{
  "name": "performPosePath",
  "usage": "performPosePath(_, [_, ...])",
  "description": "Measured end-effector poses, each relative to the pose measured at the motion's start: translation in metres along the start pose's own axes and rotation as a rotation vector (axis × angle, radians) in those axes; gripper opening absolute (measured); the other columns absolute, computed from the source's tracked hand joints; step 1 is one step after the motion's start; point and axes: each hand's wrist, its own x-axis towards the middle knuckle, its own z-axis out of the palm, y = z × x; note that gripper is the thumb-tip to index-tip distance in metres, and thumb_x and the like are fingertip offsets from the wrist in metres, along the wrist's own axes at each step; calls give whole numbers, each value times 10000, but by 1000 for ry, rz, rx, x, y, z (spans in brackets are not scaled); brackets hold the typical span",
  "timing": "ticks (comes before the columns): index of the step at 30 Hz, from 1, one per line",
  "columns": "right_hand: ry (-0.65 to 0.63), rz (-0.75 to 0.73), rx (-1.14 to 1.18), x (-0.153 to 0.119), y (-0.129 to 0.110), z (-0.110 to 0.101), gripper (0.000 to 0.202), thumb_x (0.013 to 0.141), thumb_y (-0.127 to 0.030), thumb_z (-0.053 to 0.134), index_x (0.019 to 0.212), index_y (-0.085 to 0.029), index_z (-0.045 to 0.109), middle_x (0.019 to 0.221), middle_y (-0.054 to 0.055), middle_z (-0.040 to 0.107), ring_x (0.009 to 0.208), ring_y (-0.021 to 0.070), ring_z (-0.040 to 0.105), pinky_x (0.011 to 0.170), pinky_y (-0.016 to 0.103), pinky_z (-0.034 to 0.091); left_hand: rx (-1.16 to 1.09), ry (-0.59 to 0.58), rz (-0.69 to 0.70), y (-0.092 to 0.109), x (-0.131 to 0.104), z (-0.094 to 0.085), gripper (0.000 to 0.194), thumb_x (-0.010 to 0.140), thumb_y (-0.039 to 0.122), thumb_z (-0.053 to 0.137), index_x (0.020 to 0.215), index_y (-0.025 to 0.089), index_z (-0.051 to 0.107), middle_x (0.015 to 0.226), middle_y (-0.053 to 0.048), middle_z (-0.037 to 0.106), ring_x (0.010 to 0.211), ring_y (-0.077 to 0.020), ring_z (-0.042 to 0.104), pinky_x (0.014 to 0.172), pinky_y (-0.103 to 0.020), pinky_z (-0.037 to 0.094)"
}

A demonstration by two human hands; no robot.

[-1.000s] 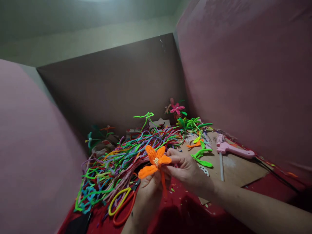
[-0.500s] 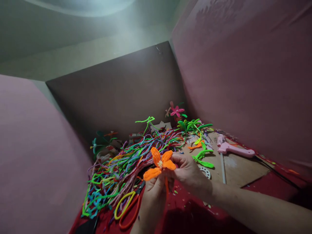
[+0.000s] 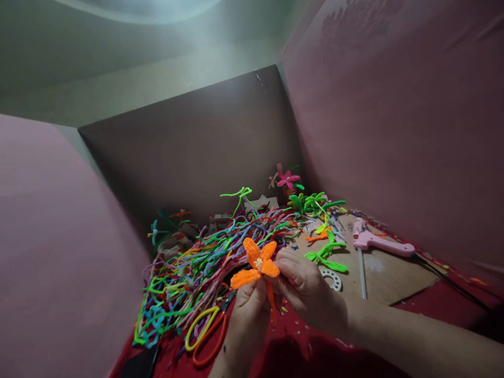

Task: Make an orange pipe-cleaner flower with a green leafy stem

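Note:
An orange pipe-cleaner flower with a pale beaded centre faces up between my two hands. My left hand is closed below the bloom and grips it from underneath. On the right side, my right hand has its fingers pinched at the base of the petals. An orange strip, a stem or further petal, hangs down between the hands. The fingertips behind the flower are partly hidden. Just left of my left hand lie scissors with one yellow and one red handle loop.
A heap of coloured pipe cleaners spreads across the left and middle. Right of my hands, a pink glue gun rests on a brown board, near green pipe-cleaner leaves and a white holed ring. A pink flower stands at the back.
My right hand has shifted slightly right and turned, its fingers moving below the right petals. The orange strip hanging under the flower shows more now. The view has shifted a little.

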Motion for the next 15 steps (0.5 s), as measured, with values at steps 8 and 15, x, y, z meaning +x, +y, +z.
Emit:
performPosePath(8, [50, 434, 241, 1, 5, 5, 184, 785, -326, 613, 723, -160, 568, 661, -10, 509, 589, 102, 460, 538, 218, 386, -46, 78, 59, 0, 1, 2, 232, 653, 376, 724, 730, 158, 698, 625, 0, 605, 570, -103, 504, 688, -271, 431])
performPosePath(15, [51, 291, 288, 1, -6, 6, 155, 842, -229, 538, 703, -167, 568, 717, 0, 512, 646, 100, 462, 598, 215, 395, 53, 120, 110, -4, 1, -5, 193, 704, 350, 688, 796, 182, 704, 705, -7, 632, 607, -106, 510, 661, -238, 419])
